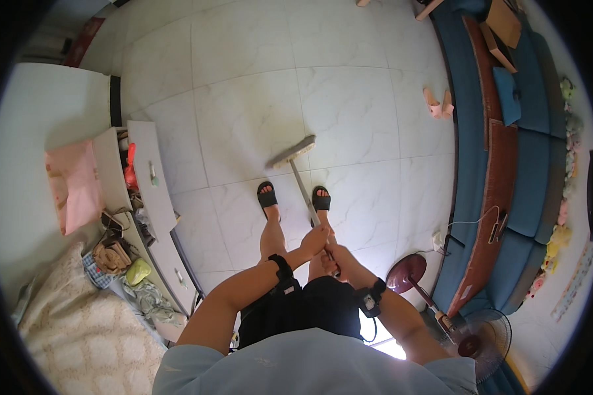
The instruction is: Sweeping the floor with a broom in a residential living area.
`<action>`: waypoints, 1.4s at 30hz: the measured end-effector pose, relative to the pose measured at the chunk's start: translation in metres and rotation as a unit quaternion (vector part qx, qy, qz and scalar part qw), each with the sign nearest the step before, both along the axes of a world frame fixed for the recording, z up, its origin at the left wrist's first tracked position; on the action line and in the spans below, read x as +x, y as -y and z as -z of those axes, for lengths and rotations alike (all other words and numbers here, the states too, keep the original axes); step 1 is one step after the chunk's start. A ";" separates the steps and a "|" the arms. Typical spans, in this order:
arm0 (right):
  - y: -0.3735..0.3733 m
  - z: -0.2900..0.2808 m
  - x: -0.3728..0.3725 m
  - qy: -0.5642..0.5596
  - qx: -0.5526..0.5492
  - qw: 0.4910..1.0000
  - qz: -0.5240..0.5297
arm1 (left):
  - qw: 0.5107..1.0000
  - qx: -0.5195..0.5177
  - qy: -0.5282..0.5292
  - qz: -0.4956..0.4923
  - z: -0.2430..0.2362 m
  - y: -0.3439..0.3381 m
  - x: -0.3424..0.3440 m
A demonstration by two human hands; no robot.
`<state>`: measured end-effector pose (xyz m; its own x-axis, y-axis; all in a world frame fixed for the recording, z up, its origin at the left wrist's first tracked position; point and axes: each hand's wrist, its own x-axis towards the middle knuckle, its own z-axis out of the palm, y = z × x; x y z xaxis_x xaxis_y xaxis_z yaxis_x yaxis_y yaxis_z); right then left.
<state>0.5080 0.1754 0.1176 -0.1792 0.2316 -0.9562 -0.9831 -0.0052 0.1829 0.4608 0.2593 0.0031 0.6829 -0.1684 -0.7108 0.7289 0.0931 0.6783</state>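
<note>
A broom (292, 153) with a long pale handle reaches away from me, its wide grey head on the tiled floor just beyond my feet. My left hand (315, 241) is wrapped round the handle, on the part farther from my body. Closer to me, my right hand (333, 259) grips the handle near its top end. The fingers of both hands are closed, partly hidden by the hands themselves. Each wrist carries a black strap with a small device. The handle slants between my two feet in black slippers (321, 202).
Along the right runs a blue sofa (530, 155) with a brown mat, and pink slippers (437, 105) lie before it. A fan (471, 345) stands at the lower right. To my left, a cabinet's drawer (150, 178) is pulled out beside a cluttered surface and a patterned cloth (92, 329).
</note>
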 end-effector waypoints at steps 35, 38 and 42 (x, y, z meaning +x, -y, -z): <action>-0.114 0.077 0.022 0.053 -0.007 0.996 -0.072 | 0.949 0.281 0.130 -0.059 0.053 -0.143 0.044; -0.144 0.102 0.061 0.075 -0.012 0.996 -0.037 | 0.950 0.270 0.114 -0.104 0.057 -0.151 0.033; -0.164 0.097 0.119 0.129 0.036 0.991 -0.009 | 0.934 0.283 0.151 -0.159 0.065 -0.161 0.023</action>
<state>0.6272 0.3397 0.0208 0.0652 0.2995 -0.9519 -0.9967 -0.0274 -0.0769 0.4841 0.4198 -0.0620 0.8176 0.4215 -0.3923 0.4936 -0.1623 0.8544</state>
